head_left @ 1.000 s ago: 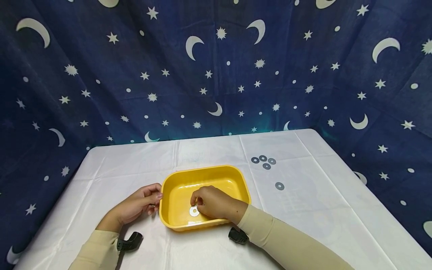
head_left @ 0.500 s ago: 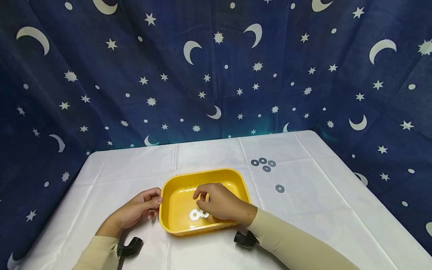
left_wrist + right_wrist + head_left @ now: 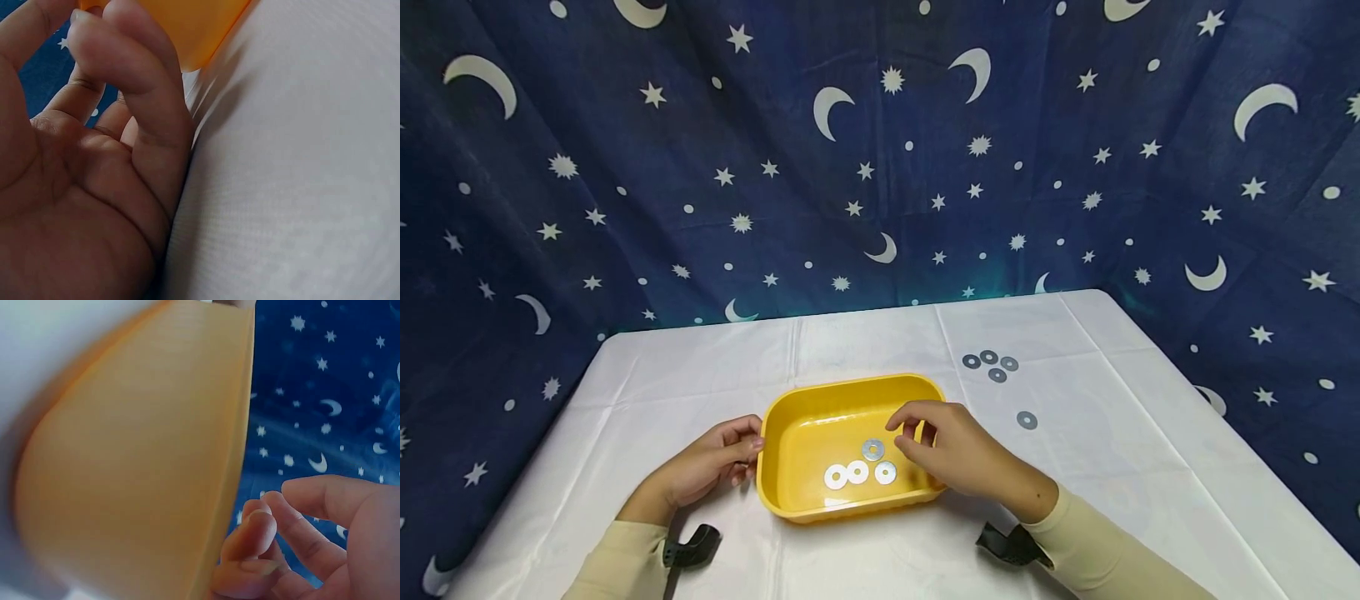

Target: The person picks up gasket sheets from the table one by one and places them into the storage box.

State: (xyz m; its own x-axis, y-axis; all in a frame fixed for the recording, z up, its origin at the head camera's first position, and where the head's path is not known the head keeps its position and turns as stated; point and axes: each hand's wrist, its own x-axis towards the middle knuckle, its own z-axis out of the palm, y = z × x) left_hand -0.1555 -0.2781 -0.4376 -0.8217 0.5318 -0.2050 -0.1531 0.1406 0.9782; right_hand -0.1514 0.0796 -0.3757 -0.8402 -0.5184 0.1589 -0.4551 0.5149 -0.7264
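My left hand (image 3: 711, 460) holds the left rim of a yellow plastic tray (image 3: 790, 502) between thumb and fingers. In the left wrist view, fingertips meet the tray's edge (image 3: 206, 37). Several flat metal washers (image 3: 885, 472) lie on the tray floor, toward its front and middle. Over the tray's right end hovers my right hand (image 3: 966, 454), its thumb and fingers bent loosely and apart, with nothing visible between them. The right wrist view shows that hand (image 3: 312, 544) beside the tray's outer wall (image 3: 137, 456).
Several more grey washers (image 3: 997, 375) form a loose group on the white-covered table (image 3: 1150, 467) beyond the tray's right side. A single washer (image 3: 1027, 420) lies nearer, apart from them. A dark blue curtain (image 3: 700, 150) with moons and stars hangs behind the table.
My right hand has risen and moved right from the tray's middle toward its right end, uncovering several washers on the tray floor. The left hand stays at the rim.
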